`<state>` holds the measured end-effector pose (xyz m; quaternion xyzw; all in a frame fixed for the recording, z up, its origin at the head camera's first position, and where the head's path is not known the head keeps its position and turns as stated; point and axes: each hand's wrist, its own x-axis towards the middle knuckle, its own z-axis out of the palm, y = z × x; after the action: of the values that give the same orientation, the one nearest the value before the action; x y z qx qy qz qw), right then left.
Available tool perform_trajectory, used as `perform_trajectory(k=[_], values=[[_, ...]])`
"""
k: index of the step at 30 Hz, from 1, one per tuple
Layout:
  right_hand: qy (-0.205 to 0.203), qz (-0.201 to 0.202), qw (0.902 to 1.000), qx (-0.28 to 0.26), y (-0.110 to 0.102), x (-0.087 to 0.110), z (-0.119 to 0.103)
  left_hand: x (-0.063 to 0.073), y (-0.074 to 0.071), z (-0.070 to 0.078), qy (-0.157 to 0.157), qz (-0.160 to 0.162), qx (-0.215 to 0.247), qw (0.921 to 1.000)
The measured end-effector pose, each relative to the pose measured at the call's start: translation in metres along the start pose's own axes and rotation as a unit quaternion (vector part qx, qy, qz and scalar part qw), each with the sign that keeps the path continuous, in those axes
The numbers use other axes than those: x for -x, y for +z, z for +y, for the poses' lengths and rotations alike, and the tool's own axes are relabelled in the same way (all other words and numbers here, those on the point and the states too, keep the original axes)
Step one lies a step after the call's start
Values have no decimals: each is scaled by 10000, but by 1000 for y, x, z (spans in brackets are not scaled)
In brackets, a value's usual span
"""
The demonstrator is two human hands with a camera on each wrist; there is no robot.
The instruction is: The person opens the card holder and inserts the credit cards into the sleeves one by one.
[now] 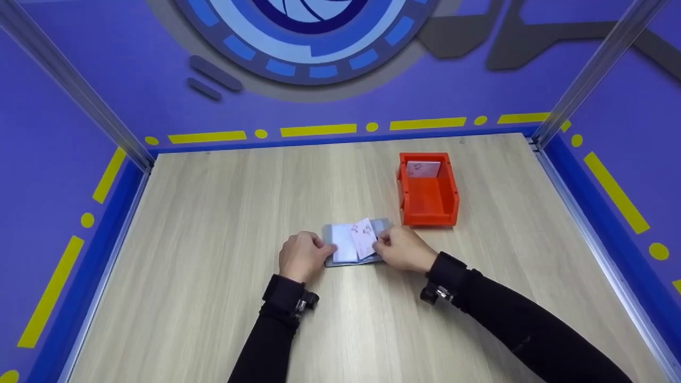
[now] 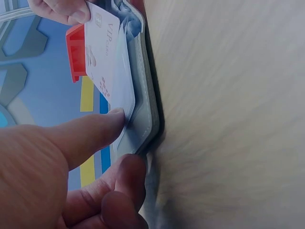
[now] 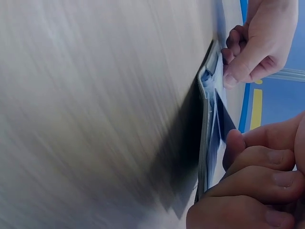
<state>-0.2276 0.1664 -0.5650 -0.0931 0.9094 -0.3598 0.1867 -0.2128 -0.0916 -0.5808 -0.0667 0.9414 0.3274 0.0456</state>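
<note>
Three purple walls (image 1: 48,122) bound the wood-grain table (image 1: 213,213). Your left hand (image 1: 302,258) pinches one open card holder (image 1: 329,234), mid-table, at its nine o'clock edge; at three o'clock your right hand (image 1: 404,249) pinches one tilted card (image 1: 364,239); one red bin (image 1: 430,219) stands at two o'clock.

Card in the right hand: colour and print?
The card is pinkish white with reddish print; best in the left wrist view.

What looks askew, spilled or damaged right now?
Just the pale card: it slants across the open wallet, out of line with its edges, pinched by the right hand, so the tilt may simply be handling. I see no spill or damage.
</note>
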Motion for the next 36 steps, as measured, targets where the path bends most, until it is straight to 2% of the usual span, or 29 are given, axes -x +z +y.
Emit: perform_trajectory(k=[11, 29, 36], values=[[-125, 20, 9998, -131, -8, 6, 5, -1, -1, 2, 17, 8, 26, 10000], [318, -138, 9991, -232, -2, 1, -2, 0, 0, 2, -67, -98, 88, 9999], [109, -96, 9999, -67, -1, -1, -3, 0, 1, 1, 47, -23, 11, 10000]])
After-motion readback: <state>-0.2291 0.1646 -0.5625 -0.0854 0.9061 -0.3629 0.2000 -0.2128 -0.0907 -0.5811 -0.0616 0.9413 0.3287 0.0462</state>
